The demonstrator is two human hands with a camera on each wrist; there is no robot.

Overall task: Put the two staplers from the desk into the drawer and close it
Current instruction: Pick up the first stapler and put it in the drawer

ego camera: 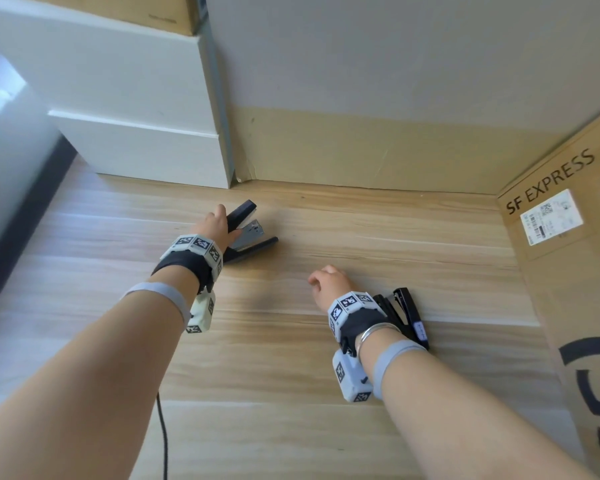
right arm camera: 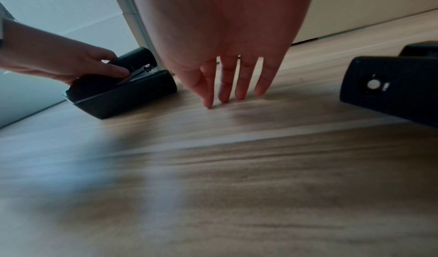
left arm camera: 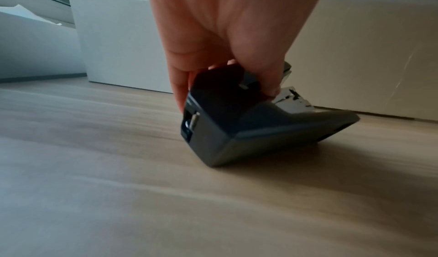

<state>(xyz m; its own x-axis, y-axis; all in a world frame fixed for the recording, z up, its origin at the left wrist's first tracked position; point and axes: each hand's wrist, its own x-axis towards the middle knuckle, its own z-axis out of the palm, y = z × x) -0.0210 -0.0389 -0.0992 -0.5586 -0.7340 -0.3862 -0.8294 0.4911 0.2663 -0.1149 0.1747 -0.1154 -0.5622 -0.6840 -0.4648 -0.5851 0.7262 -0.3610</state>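
The left hand (ego camera: 219, 225) pinches the gaping black stapler (ego camera: 248, 233) on the wooden desk (ego camera: 378, 237) near the white cabinet (ego camera: 146, 147), while the right hand (ego camera: 328, 284), fingers relaxed and empty, hovers beside the second stapler (ego camera: 407, 315), farther from that cabinet.

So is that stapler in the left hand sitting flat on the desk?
No, tipped. The stapler rests on one lower edge, its base lifted off the desk, while the left hand grips its top.
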